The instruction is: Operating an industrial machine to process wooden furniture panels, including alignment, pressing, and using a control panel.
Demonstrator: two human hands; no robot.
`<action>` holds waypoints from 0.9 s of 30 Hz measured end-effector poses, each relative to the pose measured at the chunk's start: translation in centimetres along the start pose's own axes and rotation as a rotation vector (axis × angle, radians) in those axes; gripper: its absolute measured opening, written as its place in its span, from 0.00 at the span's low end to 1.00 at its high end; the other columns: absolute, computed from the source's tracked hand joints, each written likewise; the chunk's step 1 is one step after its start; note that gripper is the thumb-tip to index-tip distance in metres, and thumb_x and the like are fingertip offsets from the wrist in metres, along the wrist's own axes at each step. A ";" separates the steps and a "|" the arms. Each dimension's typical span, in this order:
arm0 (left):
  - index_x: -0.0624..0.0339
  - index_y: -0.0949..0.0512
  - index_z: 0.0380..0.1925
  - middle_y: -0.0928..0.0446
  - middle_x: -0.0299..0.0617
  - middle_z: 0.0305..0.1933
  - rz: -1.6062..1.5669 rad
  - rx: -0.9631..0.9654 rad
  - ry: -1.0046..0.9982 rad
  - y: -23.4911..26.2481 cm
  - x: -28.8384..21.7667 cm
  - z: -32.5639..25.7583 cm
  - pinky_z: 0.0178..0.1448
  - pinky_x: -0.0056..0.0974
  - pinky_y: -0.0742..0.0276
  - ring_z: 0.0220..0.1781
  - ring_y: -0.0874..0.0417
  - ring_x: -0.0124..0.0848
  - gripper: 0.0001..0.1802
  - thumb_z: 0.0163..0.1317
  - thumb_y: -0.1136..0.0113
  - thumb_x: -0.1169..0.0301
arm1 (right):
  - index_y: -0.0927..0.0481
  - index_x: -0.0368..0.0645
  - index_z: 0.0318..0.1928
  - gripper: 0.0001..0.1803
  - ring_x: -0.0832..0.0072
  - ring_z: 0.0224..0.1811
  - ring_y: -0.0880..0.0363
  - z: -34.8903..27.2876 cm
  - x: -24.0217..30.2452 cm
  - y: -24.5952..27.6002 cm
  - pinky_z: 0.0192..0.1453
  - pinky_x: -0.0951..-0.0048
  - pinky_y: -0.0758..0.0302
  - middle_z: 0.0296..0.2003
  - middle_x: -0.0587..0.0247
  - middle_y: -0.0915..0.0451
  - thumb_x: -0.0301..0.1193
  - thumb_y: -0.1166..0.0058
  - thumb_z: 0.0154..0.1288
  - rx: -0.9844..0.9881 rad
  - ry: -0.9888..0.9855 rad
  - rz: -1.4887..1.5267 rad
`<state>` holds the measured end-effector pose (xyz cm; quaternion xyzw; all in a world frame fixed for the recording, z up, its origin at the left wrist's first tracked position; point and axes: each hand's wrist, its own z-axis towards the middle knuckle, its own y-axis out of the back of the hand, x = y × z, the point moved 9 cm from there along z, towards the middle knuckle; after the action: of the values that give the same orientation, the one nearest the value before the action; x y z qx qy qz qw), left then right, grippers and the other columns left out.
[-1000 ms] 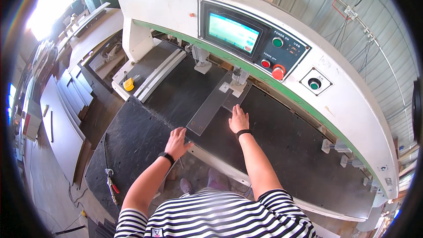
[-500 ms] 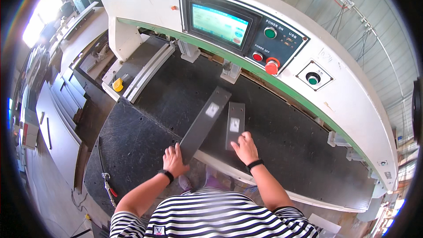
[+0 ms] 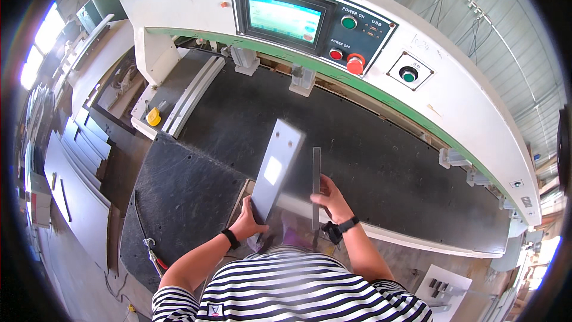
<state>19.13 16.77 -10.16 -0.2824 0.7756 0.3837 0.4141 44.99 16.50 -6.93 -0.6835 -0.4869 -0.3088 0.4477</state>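
Note:
A long flat grey panel strip (image 3: pixel 282 154) with a white label and two small holes at its far end is gripped near its lower end by my left hand (image 3: pixel 249 220). It is raised and tilted, its face catching the light. My right hand (image 3: pixel 333 200) holds a shorter grey panel strip (image 3: pixel 316 173), turned so that mainly its narrow edge shows. Both strips are over the front edge of the black machine table (image 3: pixel 381 161), apart from each other. A dark wristband sits on each wrist.
Beyond the table stands a white machine housing with a screen (image 3: pixel 283 19), a red emergency stop button (image 3: pixel 356 64) and a green button (image 3: pixel 409 74). A yellow tape measure (image 3: pixel 154 117) lies at the left, near metal rails (image 3: pixel 193 95). Grey sheets (image 3: pixel 83 203) lean further left.
Both strips have come up off the table toward me. The left strip has tilted and brightened; the right one has turned edge-on in my right hand. The view has shifted slightly.

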 end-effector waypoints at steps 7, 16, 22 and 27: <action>0.66 0.55 0.66 0.43 0.58 0.62 0.141 0.149 -0.261 -0.5 -1.6 -1.9 0.71 0.45 0.38 0.68 0.38 0.49 0.58 0.41 0.25 0.66 | 0.48 0.46 0.71 0.56 0.72 0.63 0.34 -5.8 5.5 -10.5 0.66 0.66 0.34 0.59 0.63 0.33 0.18 0.29 0.42 0.385 0.178 -0.067; 0.66 0.51 0.65 0.40 0.59 0.60 0.094 0.169 -0.420 -1.7 -0.8 -2.9 0.69 0.46 0.36 0.65 0.35 0.51 0.55 0.40 0.26 0.67 | 0.45 0.48 0.68 0.53 0.72 0.65 0.38 -7.7 5.1 -14.3 0.68 0.63 0.37 0.58 0.63 0.33 0.20 0.28 0.41 0.427 0.207 -0.400; 0.67 0.53 0.65 0.39 0.62 0.59 0.084 0.158 -0.425 -2.4 0.5 -3.0 0.67 0.47 0.35 0.63 0.34 0.53 0.56 0.41 0.26 0.66 | 0.44 0.45 0.68 0.53 0.73 0.59 0.32 -9.3 7.0 -16.6 0.64 0.67 0.35 0.56 0.64 0.29 0.24 0.26 0.42 0.418 0.411 -0.410; 0.58 0.41 0.62 0.35 0.51 0.60 0.147 0.072 -0.573 -3.5 2.2 -2.8 0.65 0.43 0.33 0.62 0.32 0.45 0.47 0.44 0.25 0.63 | 0.43 0.45 0.67 0.51 0.73 0.63 0.36 -10.2 6.3 -18.1 0.65 0.69 0.37 0.58 0.63 0.33 0.23 0.27 0.43 0.439 0.423 -0.441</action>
<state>19.50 12.30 -12.32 -0.0909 0.6586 0.4492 0.5968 30.20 11.88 8.32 -0.3712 -0.5737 -0.4204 0.5970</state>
